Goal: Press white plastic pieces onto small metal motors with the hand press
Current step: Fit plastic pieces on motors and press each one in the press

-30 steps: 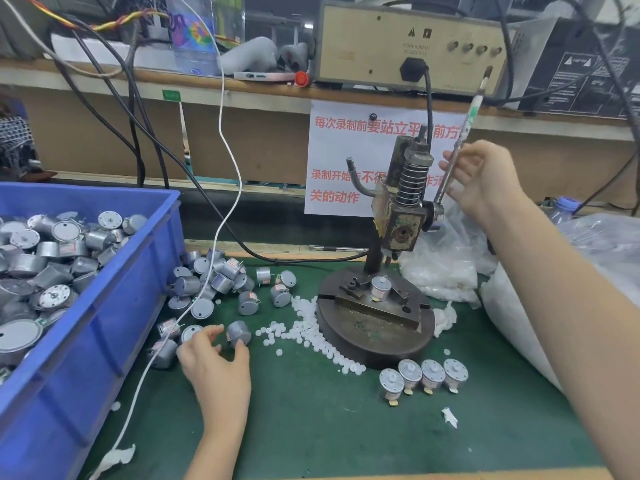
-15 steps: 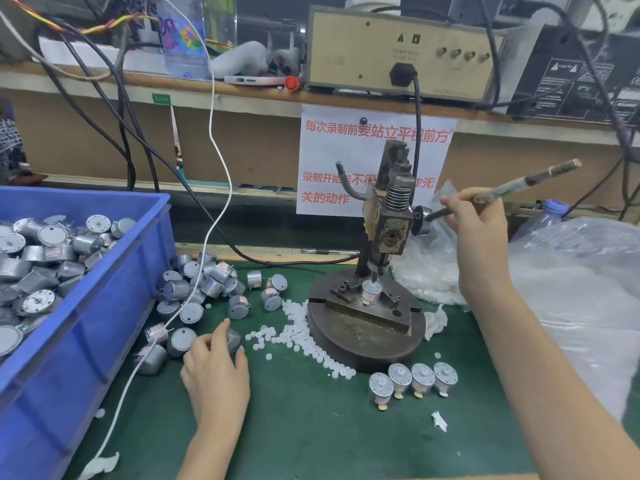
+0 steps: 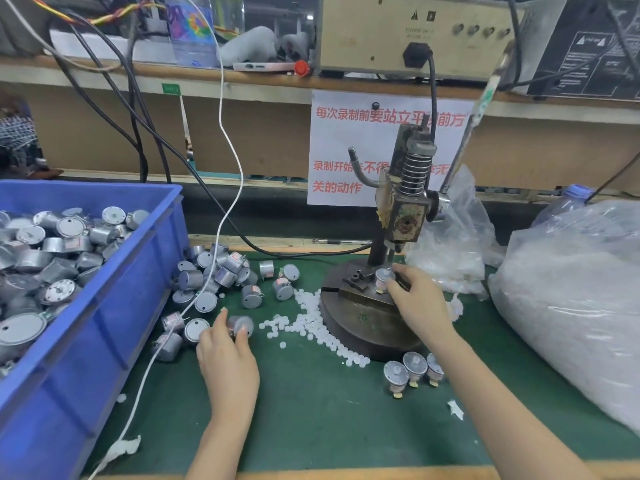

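Head view: the fingertips of the right hand pinch a small metal motor. It sits upright in the fixture block on the round base of the hand press, just under the ram. The thumb and first fingers curl round the motor's can. The hand covers part of it, so I cannot tell whether a white piece is on its shaft.

The left hand rests on the green mat. Its thumb and index finger are closed round a loose motor at the near edge of a heap of motors spilled beside the blue bin.

Between the two hands, white plastic pieces lie scattered in a band that touches the left rim of the base. The press lever stands raised, leaning up to the right, and spring coils show above the press head.

In front of the base a short row of motors stands upright, partly hidden by the right forearm. The blue bin at the left is heaped with more motors. A white cable trails over the heap and the mat. Clear plastic bags of white material lie at the right, and a paper sign hangs behind the press.
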{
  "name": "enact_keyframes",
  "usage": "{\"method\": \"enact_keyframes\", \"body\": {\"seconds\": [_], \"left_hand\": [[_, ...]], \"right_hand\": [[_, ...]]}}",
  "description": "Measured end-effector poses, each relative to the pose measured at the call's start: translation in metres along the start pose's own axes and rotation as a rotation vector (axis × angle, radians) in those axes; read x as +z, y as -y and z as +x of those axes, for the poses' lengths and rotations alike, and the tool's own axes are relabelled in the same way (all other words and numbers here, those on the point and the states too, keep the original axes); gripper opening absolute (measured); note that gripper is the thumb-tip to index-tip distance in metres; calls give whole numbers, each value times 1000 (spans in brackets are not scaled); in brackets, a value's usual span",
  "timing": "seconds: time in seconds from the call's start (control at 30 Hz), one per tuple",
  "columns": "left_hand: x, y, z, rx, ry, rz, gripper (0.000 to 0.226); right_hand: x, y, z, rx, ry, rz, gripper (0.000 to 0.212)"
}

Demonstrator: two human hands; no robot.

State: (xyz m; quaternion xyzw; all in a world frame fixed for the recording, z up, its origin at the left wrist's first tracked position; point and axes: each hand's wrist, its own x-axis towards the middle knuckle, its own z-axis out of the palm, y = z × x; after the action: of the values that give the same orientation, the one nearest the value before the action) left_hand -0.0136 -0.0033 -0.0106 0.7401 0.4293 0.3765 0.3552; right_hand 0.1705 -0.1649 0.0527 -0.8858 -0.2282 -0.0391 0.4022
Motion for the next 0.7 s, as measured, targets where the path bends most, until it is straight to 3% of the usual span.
{"method": "enact_keyframes", "body": {"seconds": [0.1, 0.27, 0.37, 0.5, 0.6, 0.7], "left_hand": [[0, 0, -1, -14, -1, -51, 41], [0, 2, 1, -30, -11, -108, 38], [-1, 1, 0, -47, -11, -139, 36], [-3, -1, 0, -65, -26, -190, 35], [-4, -3, -2, -57, -28, -235, 34], [-4, -6, -6, -14, 16, -282, 28]], "right_hand": [[10, 0, 1, -148, -40, -198, 39], [5, 9, -5, -224, -66, -379, 38], [1, 13, -33, -250, 11, -263, 36], [-3, 7, -84, -456, 216, -120, 34], [-3, -6, -102, -499, 327, -247, 30], [-6, -17, -108, -571, 241, -383, 30]]}}
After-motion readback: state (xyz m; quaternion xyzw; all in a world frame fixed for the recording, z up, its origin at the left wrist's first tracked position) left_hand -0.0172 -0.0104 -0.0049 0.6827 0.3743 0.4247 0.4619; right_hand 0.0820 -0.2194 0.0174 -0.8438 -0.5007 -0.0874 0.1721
